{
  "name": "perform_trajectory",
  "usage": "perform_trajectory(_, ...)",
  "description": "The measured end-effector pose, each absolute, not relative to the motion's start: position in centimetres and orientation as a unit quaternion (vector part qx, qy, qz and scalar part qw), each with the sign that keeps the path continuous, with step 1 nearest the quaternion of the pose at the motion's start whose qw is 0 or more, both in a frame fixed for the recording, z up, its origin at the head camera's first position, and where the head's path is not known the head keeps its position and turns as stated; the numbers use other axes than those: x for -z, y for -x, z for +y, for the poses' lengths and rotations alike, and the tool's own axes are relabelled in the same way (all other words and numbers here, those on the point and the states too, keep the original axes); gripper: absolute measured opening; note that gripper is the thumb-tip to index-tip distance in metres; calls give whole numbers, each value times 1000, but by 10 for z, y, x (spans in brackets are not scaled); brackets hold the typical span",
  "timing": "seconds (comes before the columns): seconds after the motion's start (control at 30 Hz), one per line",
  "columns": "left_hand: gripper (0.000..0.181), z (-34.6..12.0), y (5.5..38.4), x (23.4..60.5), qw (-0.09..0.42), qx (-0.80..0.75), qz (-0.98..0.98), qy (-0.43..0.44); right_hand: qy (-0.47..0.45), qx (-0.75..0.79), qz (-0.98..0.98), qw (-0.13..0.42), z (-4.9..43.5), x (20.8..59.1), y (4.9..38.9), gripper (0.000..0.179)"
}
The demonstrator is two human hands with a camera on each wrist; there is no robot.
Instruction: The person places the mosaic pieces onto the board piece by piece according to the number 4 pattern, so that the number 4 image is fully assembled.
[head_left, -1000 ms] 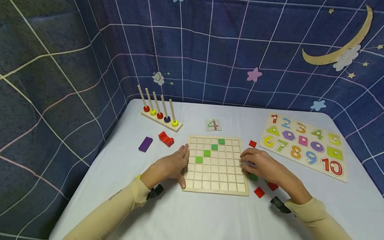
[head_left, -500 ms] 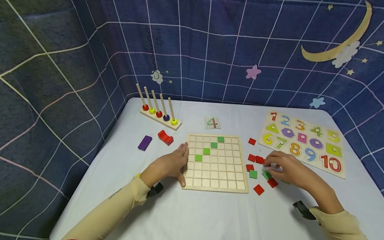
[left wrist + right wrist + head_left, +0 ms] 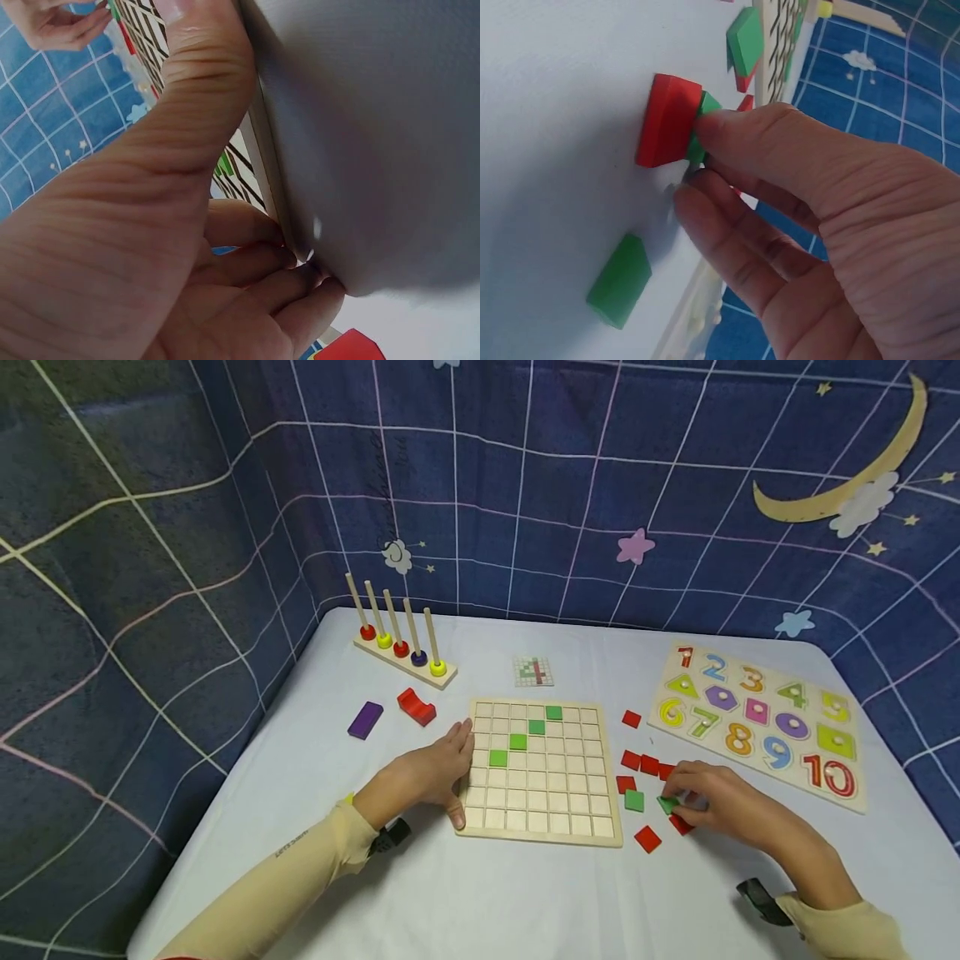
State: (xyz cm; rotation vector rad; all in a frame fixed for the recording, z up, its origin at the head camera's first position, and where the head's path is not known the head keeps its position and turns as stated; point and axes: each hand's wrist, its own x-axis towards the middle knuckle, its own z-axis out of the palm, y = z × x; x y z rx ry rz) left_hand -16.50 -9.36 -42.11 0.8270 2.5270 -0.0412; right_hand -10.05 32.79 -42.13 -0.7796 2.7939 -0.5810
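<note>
My left hand (image 3: 433, 770) rests along the left side of a wooden grid board (image 3: 540, 842), its thumb by the near corner and its fingers farther up. The left wrist view shows the thumb (image 3: 206, 67) over the board's rim. Several green tiles, one of them (image 3: 498, 758), sit in a diagonal row of cells. Right of the board, my right hand (image 3: 723, 797) pinches a green tile (image 3: 667, 805) between thumb and fingers. That tile is partly hidden by the thumb in the right wrist view. A red tile (image 3: 667, 124) lies right against it.
Loose red tiles (image 3: 647, 839) and another green tile (image 3: 633, 801) lie around the right hand. A number puzzle board (image 3: 757, 735) is at the right. Behind the grid board lies a small pattern card (image 3: 533, 672). A peg stand (image 3: 405, 662), red block (image 3: 416, 707) and purple block (image 3: 365, 720) stand left.
My right hand has moved from the board's right edge out to the loose tiles, where it now pinches a green one. The left hand has stayed on the board's left edge.
</note>
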Motion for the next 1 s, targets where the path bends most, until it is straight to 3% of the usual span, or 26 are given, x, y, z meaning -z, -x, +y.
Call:
perform_trajectory(0.43, 136, -93, 161, 420, 239, 10, 926, -293, 229, 181, 948, 126, 321, 423, 99, 21)
perform_trajectory(0.8, 136, -95, 161, 423, 235, 16, 925, -298, 280, 190, 938, 79, 322, 429, 97, 21)
perform_trajectory(1.0, 136, -95, 163, 422, 234, 9, 923, -305, 280, 202, 935, 85, 323, 428, 99, 22)
